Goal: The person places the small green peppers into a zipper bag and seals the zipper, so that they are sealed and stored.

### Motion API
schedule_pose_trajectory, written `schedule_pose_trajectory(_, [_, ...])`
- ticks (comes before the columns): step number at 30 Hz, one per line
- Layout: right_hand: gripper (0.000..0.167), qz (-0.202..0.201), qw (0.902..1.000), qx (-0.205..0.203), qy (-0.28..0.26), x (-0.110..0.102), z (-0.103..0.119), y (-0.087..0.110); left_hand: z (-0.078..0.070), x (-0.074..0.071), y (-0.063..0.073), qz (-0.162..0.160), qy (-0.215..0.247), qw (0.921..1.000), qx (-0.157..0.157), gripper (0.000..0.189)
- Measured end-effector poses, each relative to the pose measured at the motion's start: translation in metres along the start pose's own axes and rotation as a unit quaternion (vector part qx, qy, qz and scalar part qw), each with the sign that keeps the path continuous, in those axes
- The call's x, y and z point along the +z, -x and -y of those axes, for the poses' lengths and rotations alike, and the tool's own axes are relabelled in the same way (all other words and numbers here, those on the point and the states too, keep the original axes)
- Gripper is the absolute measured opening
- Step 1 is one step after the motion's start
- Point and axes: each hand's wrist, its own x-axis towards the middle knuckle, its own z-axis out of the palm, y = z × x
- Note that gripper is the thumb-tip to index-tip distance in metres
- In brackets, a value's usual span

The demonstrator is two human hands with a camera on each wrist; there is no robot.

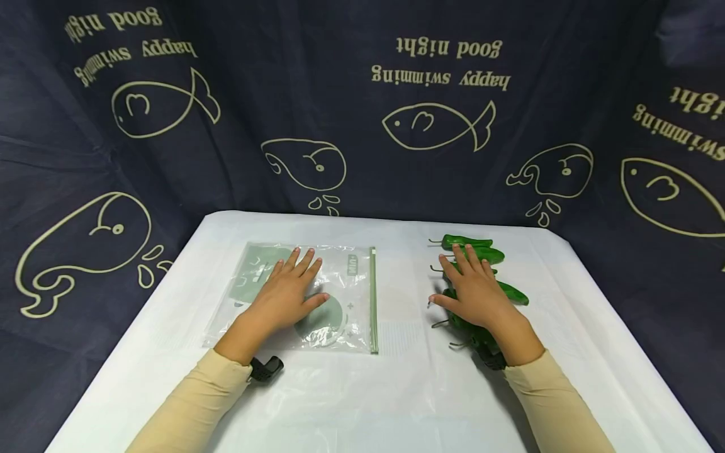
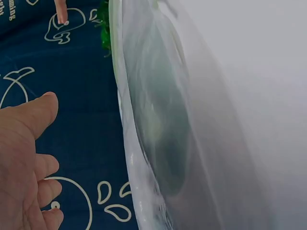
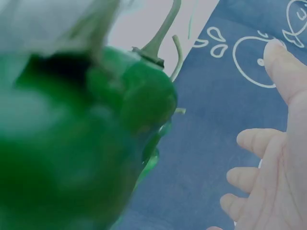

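Note:
A clear zip bag (image 1: 345, 302) with pale green print lies flat at the left of the white table, its green zip edge facing right. Over the bag, my left hand (image 1: 286, 292) is spread with fingers straight, holding nothing. Several green peppers (image 1: 512, 292) lie in a column on the right, stems pointing left. My right hand (image 1: 476, 289) hovers above them with straight fingers, hiding part of the column. In the right wrist view a green pepper (image 3: 62, 143) looms close to the camera, and the right palm (image 3: 273, 182) is apart from it.
The white tabletop (image 1: 351, 402) runs toward me. Behind it and at both sides hangs a dark blue cloth (image 1: 340, 75) with fish and whale drawings. Black wrist cameras (image 1: 266, 369) sit under both wrists.

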Motion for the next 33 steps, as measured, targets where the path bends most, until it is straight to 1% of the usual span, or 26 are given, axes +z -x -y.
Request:
schedule_pose_trajectory(14, [0.090,0.006,0.9993,-0.027,-0.026,0.003,0.012,-0.013,-0.017,0.002,-0.011,0.003,0.021,0.9997,0.007,0.079])
schedule_pose_trajectory(21, [0.087,0.002,0.9984,-0.036,-0.044,0.008,0.022,-0.019,-0.027,0.007,-0.015,0.010,0.037,0.9992,0.010,0.078])
schedule_pose_trajectory(25, [0.085,-0.001,0.9974,-0.044,-0.057,0.010,0.028,-0.022,-0.032,0.010,-0.017,0.020,0.036,0.9991,0.009,0.079])
schedule_pose_trajectory(33, [0.083,0.016,0.9961,-0.040,-0.077,0.014,0.036,-0.027,-0.041,0.016,-0.022,0.023,0.039,0.9989,0.014,0.078])
